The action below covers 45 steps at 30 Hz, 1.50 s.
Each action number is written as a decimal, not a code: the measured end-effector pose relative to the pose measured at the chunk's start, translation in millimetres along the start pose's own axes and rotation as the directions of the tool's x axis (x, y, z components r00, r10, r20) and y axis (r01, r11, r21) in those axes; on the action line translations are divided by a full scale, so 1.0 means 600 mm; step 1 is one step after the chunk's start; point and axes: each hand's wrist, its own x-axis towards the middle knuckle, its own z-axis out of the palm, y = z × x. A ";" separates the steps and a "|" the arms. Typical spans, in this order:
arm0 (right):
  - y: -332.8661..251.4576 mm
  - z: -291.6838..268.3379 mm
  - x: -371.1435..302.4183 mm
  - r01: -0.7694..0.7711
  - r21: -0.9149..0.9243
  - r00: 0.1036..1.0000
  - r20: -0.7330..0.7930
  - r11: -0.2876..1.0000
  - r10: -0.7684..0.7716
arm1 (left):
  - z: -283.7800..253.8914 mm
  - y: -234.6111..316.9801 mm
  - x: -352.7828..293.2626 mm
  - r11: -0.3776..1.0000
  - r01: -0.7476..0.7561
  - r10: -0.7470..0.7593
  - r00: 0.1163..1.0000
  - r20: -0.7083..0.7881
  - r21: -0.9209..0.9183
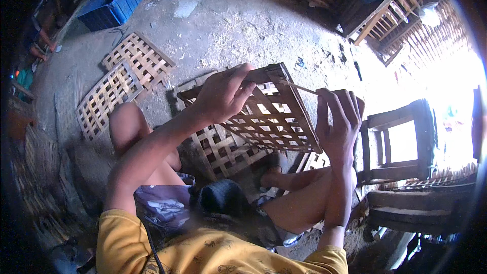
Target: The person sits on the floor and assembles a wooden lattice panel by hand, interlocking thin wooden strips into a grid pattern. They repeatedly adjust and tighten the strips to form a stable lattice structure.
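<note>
A woven bamboo lattice panel (307, 122) with a wooden frame is held up, tilted, in front of my knees. My left hand (223, 94) is closed over its upper edge, fingers bent around the frame. From the panel's top right corner a thin strip (300, 88) runs out to my right hand (339, 122), whose thumb and fingers pinch its end. What the strip is made of cannot be made out. Underneath, another woven lattice panel (213, 147) lies on the floor between my legs, partly hidden by the raised one.
Two more lattice panels, one nearer (110, 94) and one farther (147, 58), lie overlapping at the left. A blue crate (109, 12) stands at the far left. A wooden frame (423, 134) is close on my right. Another person's limbs (43, 43) show at the left edge.
</note>
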 end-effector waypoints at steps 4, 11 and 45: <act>-0.003 0.014 0.001 -0.019 -0.060 0.995 -0.098 0.998 0.013 | 0.001 0.022 -0.001 1.000 0.000 0.000 1.000 0.022 -0.015; -0.027 0.030 0.012 -0.100 -0.101 0.984 -0.158 0.990 0.083 | -0.004 0.017 -0.004 0.999 0.030 -0.027 0.997 0.075 -0.040; 0.000 0.070 0.025 0.085 -0.136 0.933 -0.338 0.987 -0.126 | -0.004 0.032 0.004 0.994 0.071 -0.063 0.994 0.087 -0.085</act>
